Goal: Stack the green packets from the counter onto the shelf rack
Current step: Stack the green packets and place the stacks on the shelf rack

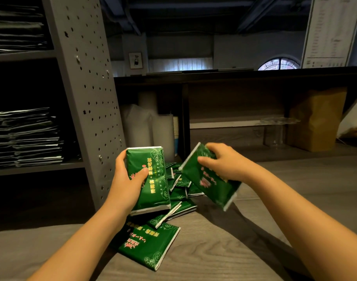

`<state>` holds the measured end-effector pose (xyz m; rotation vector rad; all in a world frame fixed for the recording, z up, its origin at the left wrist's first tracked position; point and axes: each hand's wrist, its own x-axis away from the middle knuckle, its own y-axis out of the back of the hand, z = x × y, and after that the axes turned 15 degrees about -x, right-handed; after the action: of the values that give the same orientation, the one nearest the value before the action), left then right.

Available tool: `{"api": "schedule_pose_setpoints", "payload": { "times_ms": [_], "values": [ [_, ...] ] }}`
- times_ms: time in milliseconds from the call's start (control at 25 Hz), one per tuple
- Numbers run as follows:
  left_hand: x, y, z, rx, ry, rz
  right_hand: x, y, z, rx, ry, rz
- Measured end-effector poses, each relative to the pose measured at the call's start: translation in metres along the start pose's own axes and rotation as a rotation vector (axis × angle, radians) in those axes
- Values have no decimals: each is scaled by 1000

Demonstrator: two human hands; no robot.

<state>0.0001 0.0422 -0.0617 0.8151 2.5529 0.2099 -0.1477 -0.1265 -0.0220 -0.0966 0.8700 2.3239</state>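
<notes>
Tabletop (254, 250) bears loose green packets (151, 246); left hand (127, 179), right hand (224, 161) each clasp one, seemingly gathering; next: stack on left-frame shelf rack (88, 88).

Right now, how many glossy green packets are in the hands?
2. One upright glossy green packet in the left hand; one tilted green packet in the right hand. Another may hide behind the first. Others lie piled on the grey counter.

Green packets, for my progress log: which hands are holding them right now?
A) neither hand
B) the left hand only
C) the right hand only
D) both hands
D: the left hand grips an upright packet and the right hand a tilted packet, above loose packets on the counter.
</notes>
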Motion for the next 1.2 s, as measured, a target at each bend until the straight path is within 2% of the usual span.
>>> {"api": "schedule_pose_setpoints", "payload": {
  "times_ms": [120,200,360,520,720,840,960,1080,1200],
  "values": [
    [2,-2,-6,77,41,-1,4,-26,16,-601,93,-178],
    [6,-5,-9,113,54,12,6,-53,20,-805,100,-241],
    [14,-15,-15,172,27,34,10,-98,19,-825,146,-303],
    [20,-20,-17,165,-33,86,13,-111,21,-817,200,-375],
    [12,-12,-12,55,-66,94,3,-104,21,-886,110,-271],
    [5,-2,-9,22,-73,39,-10,-85,7,-732,73,-272],
    [2,6,-10,-31,-123,-51,-12,-69,-16,-374,69,-205],
    [-1,10,-10,-94,-176,-103,-14,-71,-34,22,112,-49],
    [0,8,-8,-149,-240,-109,-17,-82,-40,227,155,155]
  ]
}}
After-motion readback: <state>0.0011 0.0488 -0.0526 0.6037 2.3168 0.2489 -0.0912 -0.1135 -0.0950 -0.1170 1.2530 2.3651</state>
